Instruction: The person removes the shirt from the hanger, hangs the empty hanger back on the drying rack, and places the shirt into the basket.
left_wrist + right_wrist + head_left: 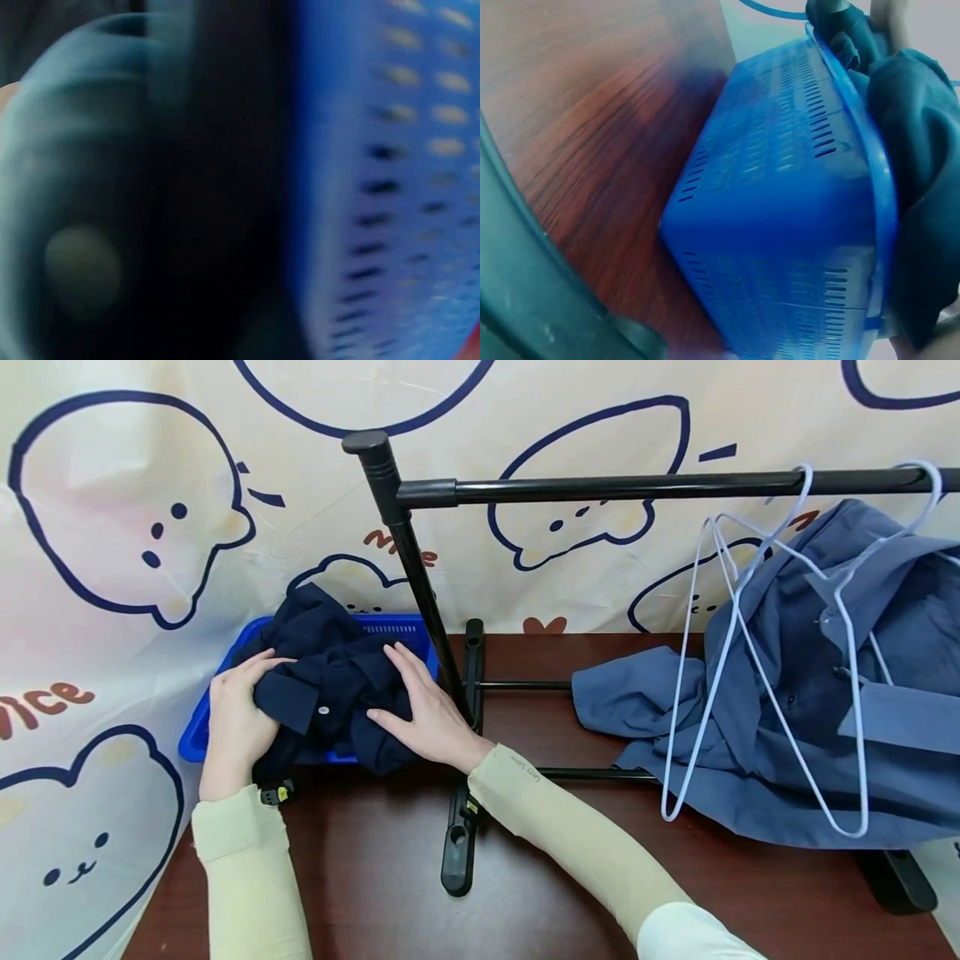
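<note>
A dark navy shirt (330, 664) with a white button lies bunched over the blue basket (193, 735), some of it hanging past the front rim. At the basket's left side, my left hand (240, 714) holds the shirt's edge, its fingertips partly hidden by cloth. My right hand (431, 710) rests on the shirt's right side, fingers straight and thumb spread apart. From the right wrist view, the shirt (922, 150) bulges above the rim of the slotted basket (772, 202). The left wrist view is blurred, showing dark cloth beside the blue basket wall (375, 210).
A black clothes rack (630, 487) stands just right of the basket, its upright (420, 577) close to my right hand. White hangers (738, 602) hang on the bar near a blue-grey shirt (780, 693). Everything stands on a brown table (360, 868) before a patterned curtain (315, 502).
</note>
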A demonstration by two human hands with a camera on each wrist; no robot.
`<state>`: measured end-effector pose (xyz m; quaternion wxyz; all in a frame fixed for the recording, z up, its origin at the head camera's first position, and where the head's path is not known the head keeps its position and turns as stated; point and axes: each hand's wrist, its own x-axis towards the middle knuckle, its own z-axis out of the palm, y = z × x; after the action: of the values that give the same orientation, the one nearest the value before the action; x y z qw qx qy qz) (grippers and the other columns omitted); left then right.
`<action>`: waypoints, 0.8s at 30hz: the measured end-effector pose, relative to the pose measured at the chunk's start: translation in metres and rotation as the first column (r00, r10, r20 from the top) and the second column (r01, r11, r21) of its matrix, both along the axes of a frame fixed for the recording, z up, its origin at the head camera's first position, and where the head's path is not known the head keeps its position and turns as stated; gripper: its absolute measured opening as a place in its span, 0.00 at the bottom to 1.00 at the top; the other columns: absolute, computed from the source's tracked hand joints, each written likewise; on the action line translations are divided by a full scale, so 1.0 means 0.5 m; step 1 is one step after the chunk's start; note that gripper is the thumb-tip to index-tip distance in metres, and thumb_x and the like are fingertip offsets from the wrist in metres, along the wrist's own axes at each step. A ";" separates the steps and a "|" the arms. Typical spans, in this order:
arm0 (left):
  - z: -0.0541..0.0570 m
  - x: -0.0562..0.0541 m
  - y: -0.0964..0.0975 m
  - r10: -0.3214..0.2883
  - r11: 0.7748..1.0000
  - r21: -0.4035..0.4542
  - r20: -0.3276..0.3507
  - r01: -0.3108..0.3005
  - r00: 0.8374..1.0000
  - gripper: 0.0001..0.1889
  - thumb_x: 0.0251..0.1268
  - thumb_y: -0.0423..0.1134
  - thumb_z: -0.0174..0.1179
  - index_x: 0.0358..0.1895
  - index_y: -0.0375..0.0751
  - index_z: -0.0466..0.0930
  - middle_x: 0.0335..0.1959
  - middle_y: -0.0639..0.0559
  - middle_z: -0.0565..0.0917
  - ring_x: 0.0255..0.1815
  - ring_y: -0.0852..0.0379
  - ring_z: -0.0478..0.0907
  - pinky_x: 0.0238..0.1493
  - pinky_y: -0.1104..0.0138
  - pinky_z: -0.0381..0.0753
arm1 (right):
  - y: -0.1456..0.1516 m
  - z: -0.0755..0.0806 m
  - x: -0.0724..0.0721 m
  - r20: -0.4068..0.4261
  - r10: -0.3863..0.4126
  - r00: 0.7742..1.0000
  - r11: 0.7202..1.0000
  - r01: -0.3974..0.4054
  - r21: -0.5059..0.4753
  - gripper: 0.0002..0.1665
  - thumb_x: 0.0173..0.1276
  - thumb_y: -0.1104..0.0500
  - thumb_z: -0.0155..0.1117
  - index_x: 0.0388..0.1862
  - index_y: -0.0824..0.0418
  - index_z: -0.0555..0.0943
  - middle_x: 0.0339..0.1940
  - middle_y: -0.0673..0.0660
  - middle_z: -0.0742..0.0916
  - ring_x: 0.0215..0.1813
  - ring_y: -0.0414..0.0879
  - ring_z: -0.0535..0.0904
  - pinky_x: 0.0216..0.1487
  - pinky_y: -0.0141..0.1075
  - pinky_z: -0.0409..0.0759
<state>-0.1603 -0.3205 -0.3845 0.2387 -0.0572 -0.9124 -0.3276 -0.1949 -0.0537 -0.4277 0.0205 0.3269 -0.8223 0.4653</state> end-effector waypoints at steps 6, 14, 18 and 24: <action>-0.035 -0.023 -0.028 -0.037 0.997 -0.064 0.077 0.042 0.996 0.20 0.69 0.32 0.62 0.61 0.29 0.79 0.64 0.30 0.77 0.65 0.25 0.68 0.69 0.41 0.59 | 0.010 0.007 0.022 -0.083 0.068 0.994 0.998 -0.068 -0.006 0.54 0.69 0.37 0.67 0.84 0.35 0.47 0.84 0.43 0.46 0.81 0.41 0.47 0.72 0.54 0.62; -0.058 -0.053 -0.021 0.055 0.961 -0.262 0.498 0.090 0.865 0.41 0.71 0.56 0.58 0.79 0.38 0.58 0.78 0.33 0.58 0.73 0.24 0.48 0.64 0.25 0.42 | -0.008 -0.006 0.005 -0.271 0.131 0.954 0.951 -0.043 0.307 0.45 0.76 0.47 0.60 0.85 0.38 0.50 0.85 0.49 0.40 0.83 0.58 0.44 0.76 0.55 0.52; -0.053 -0.032 -0.018 0.053 0.976 -0.211 0.464 0.052 0.884 0.51 0.64 0.59 0.65 0.84 0.48 0.47 0.82 0.36 0.47 0.76 0.26 0.42 0.66 0.27 0.34 | -0.026 -0.011 -0.011 -0.295 0.125 0.947 0.883 0.029 0.468 0.45 0.77 0.41 0.58 0.85 0.42 0.49 0.85 0.53 0.44 0.81 0.63 0.51 0.75 0.55 0.55; -0.007 0.027 0.024 0.090 0.994 -0.101 0.468 -0.048 0.879 0.52 0.70 0.68 0.53 0.83 0.60 0.25 0.81 0.43 0.20 0.76 0.27 0.16 0.56 0.20 0.22 | -0.033 -0.009 -0.023 -0.270 0.119 0.955 0.869 0.032 0.495 0.47 0.76 0.41 0.59 0.85 0.46 0.50 0.85 0.56 0.49 0.80 0.61 0.54 0.76 0.52 0.55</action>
<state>-0.1469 -0.3086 -0.3879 0.0184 0.0468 -0.9577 -0.2834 -0.2064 -0.0701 -0.4321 0.0470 0.4050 -0.8938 0.1867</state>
